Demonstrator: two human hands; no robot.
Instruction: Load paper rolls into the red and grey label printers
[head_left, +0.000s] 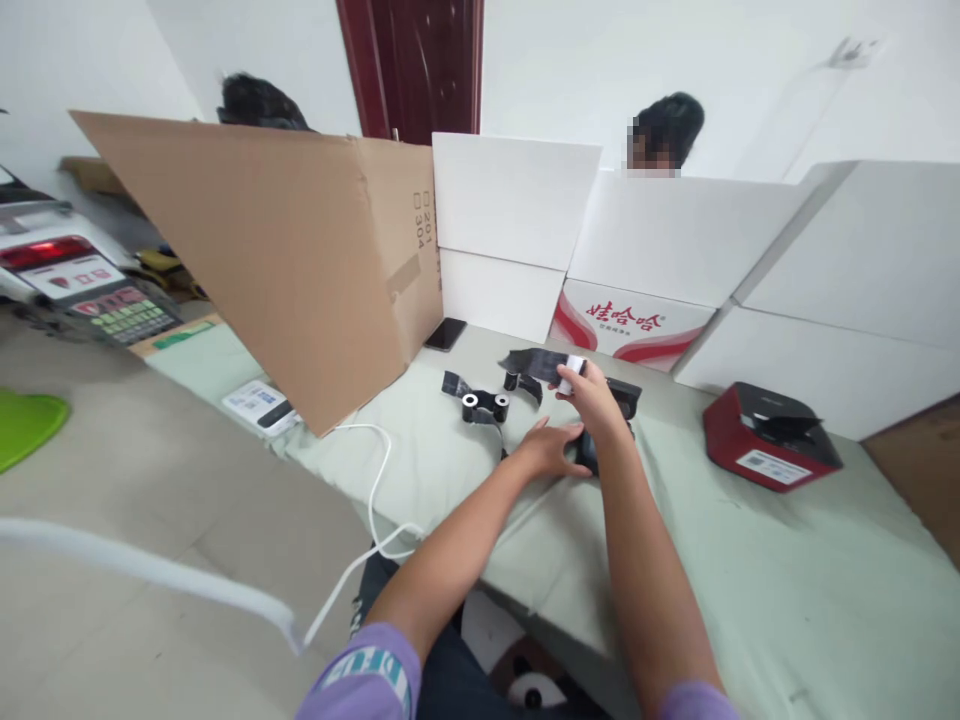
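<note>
My right hand (pixel 589 390) pinches a wide, flat black strip (pixel 536 364) near its white end, above the table. The strip points to the left. Below it, my left hand (pixel 551 450) grips the left edge of a dark device (pixel 589 455), with thumb and fingers on either side. My right forearm hides much of that device; a black part (pixel 624 396) shows behind the wrist. Left of my hands, two small black rolls with white cores (pixel 485 403) lie with loose black strip around them. Another curled black strip (pixel 529 387) lies just behind.
A brown cardboard panel (pixel 300 260) and white boxes (pixel 517 200) wall the table's far side. A phone (pixel 445 334) lies at their foot. At right sits a red-and-black box (pixel 772 437). A white cable (pixel 379 480) hangs over the left edge. People's heads show behind.
</note>
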